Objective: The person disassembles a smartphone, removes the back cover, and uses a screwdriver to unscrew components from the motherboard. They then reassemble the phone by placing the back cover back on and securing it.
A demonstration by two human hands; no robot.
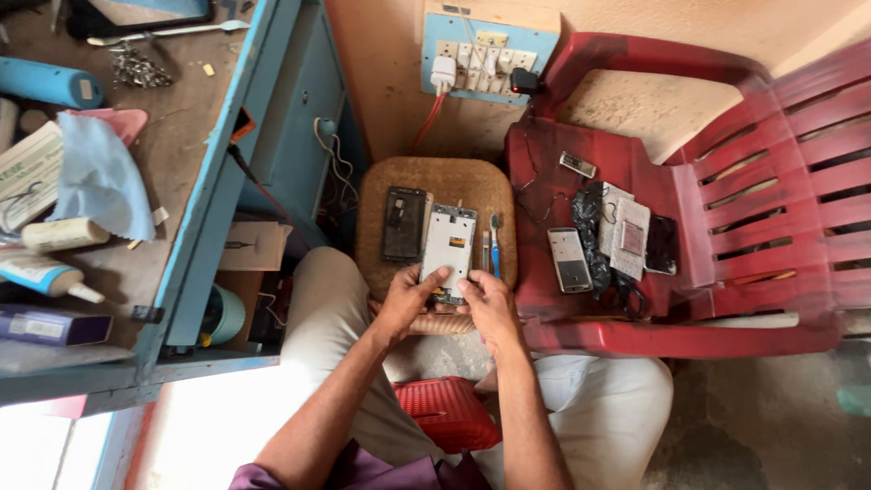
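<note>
While the opened phone frame [448, 249] lies on the woven stool [472, 181], both hands close on its near end: left hand [410, 299] pinches 1 corner, right hand [488, 304] the other. Looks light, thin, rigid, probably fragile; edges seem safest. Dark panel [404, 224] just beyond left grip.

soft daylight, overexposed lower-left glare
</note>
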